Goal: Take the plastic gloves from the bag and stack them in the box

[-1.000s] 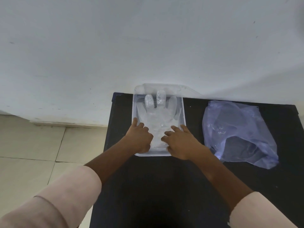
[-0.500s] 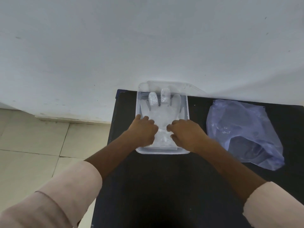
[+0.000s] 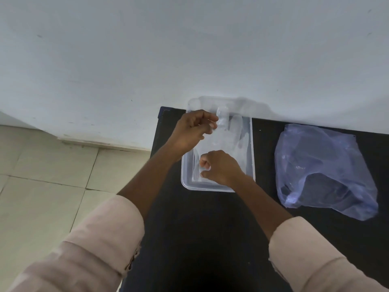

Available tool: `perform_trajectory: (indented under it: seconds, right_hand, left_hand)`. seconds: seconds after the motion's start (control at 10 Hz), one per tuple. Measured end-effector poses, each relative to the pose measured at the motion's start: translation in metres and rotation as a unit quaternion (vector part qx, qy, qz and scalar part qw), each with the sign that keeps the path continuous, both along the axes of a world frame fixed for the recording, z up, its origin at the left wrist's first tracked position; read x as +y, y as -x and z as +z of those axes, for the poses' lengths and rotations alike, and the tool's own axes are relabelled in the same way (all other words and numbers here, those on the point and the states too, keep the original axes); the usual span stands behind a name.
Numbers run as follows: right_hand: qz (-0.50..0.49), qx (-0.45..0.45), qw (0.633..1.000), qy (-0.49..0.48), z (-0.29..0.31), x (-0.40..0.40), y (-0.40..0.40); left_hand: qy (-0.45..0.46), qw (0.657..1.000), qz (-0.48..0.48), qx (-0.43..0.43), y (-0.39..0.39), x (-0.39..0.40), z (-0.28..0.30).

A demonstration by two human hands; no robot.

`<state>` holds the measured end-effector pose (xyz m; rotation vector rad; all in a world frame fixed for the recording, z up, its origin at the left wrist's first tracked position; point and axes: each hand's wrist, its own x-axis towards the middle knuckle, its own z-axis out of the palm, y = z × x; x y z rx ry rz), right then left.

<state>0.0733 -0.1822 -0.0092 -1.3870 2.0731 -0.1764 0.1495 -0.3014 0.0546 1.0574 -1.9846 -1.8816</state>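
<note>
Gloves in box, both hands adjusting the top one.
Desk (image 3: 200,239) carries the bag (image 3: 324,175) to the right, well apart from the box (image 3: 251,148), which sits at the far edge against the wall. Gloves (image 3: 229,140) lie flat in the box: thin clear film, near weightless, limp, slippery, likely clingy. Left hand (image 3: 191,131) has its fingers pinched at a glove fingertip; right hand (image 3: 221,167) fingers curled near the cuff, grip unclear. Best hold, I'd judge: pinch cuff and fingertips, keep it taut.
</note>
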Motion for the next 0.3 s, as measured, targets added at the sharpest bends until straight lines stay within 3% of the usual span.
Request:
perform_trajectory:
  seconds: [0.2,0.3]
  right_hand:
    - [0.066,-0.045,0.996,-0.041,-0.007,0.001,-0.014]
    - [-0.001,-0.119,0.993,-0.025,0.000,0.008,-0.012]
  left_hand:
    - [-0.007,1.000,0.012,-0.003,-0.007,0.009,-0.002]
    - [0.003,1.000,0.025,-0.008,-0.016,0.008,0.001]
